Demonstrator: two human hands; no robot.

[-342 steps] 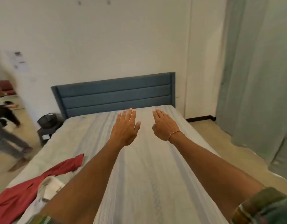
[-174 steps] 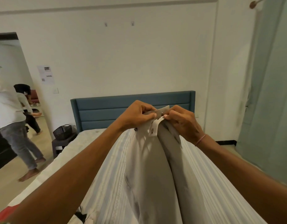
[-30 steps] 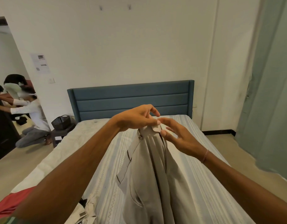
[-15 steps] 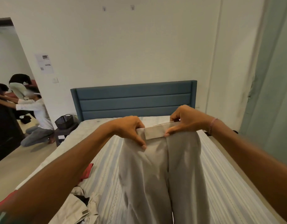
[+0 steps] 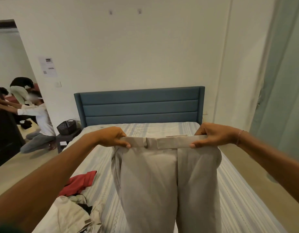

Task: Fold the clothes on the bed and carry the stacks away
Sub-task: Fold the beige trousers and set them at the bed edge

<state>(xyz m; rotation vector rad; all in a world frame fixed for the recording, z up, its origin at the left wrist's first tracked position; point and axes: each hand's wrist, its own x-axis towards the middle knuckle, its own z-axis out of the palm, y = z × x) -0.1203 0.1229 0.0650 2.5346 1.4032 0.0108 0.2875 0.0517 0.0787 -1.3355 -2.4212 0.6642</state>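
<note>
1. Pinching the flat waistband ends: left hand [image 5: 111,137] and right hand [image 5: 211,137], fingers curled, thumbs underneath.
2. Hanging taut between them above the bed [image 5: 238,199]: smooth beige trousers [image 5: 164,182], creased legs down.
3. Lying crumpled on the striped mattress, left: red garment [image 5: 79,182], beige garment [image 5: 69,216].

Left hand [image 5: 110,137] and right hand [image 5: 212,135] pinch the beige trousers [image 5: 162,182] waistband, stretched flat above the bed [image 5: 238,207].

1 trousers [image 5: 164,179], 1 red garment [image 5: 79,181], 2 hands.
</note>
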